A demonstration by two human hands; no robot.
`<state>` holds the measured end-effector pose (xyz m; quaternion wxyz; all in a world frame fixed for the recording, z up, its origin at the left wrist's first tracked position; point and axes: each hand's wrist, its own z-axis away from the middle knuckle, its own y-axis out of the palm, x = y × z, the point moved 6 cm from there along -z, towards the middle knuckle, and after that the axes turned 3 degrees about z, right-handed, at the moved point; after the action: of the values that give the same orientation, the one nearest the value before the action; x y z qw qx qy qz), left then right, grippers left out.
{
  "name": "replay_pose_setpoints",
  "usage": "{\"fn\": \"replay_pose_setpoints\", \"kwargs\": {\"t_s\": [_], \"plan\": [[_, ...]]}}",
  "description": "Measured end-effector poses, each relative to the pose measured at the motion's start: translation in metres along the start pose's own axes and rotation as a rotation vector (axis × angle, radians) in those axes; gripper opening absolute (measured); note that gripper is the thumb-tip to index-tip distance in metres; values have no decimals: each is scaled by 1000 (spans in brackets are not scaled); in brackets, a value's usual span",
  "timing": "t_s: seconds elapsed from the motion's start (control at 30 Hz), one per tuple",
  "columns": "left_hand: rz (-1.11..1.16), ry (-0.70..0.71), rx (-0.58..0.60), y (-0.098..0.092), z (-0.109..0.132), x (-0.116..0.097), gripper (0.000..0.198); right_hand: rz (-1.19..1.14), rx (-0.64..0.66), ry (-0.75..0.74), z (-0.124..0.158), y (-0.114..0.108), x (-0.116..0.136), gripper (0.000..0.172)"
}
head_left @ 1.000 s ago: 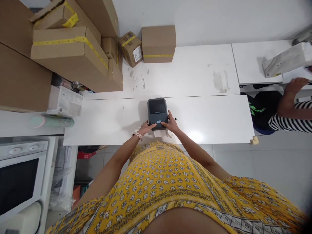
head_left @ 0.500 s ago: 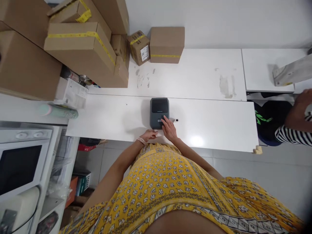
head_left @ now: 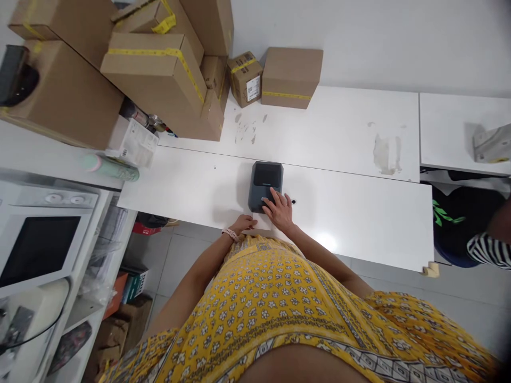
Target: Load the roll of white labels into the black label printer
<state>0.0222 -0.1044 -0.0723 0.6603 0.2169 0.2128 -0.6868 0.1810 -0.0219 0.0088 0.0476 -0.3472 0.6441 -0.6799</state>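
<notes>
A dark blue-grey label printer [head_left: 265, 174] with a black window in its top stands near the front edge of the white table. Out of its front comes a white paper strip [head_left: 262, 222], reaching towards my body. My left hand [head_left: 242, 224], with a pale band on the wrist, has its fingertips pinched at the strip's left edge. On the printer's top right rests my right hand [head_left: 281, 211], fingers spread, one fingertip near a small light-coloured button [head_left: 265, 199]. Beside that hand there is a small black dot on the table.
Cardboard boxes [head_left: 151, 72] are stacked at the back left, and a brown box [head_left: 291, 80] stands by the wall. At left are a green bottle [head_left: 115, 169] and a microwave [head_left: 40, 244]. A person's striped sleeve [head_left: 489, 250] shows at right.
The view has shifted and turned slightly, so the table appears tilted. My right hand's fingers are more spread over the printer. My left hand stays by the paper strip.
</notes>
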Motion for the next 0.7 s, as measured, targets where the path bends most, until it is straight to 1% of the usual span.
{"fn": "replay_pose_setpoints", "kwargs": {"t_s": [0.07,0.1,0.17,0.23,0.3,0.33,0.4,0.5,0.57,0.7], "plan": [[-8,-42,-20,-9,2,-2,18,22,-13,-20,-4,-3,2,41],[-5,-58,-52,-15,2,-5,16,33,-12,-30,-5,-3,3,40],[16,-50,-155,-30,0,-16,19,63,-10,-45,-5,-3,3,40],[50,26,-253,-42,-2,-33,24,97,-25,-30,0,-3,2,41],[86,127,-293,-46,-6,-50,32,116,-56,28,9,-3,1,43],[104,170,-288,-45,-7,-58,36,113,-74,74,16,-4,0,45],[145,234,-228,-39,-10,-69,44,77,-110,187,28,-6,-2,49],[200,286,-116,-26,-10,-76,53,10,-150,322,40,-9,-3,51],[215,296,-84,-22,-9,-77,55,2,-143,326,38,-11,0,48],[192,269,-73,-24,-7,-72,57,50,-93,191,17,-17,13,43]]}}
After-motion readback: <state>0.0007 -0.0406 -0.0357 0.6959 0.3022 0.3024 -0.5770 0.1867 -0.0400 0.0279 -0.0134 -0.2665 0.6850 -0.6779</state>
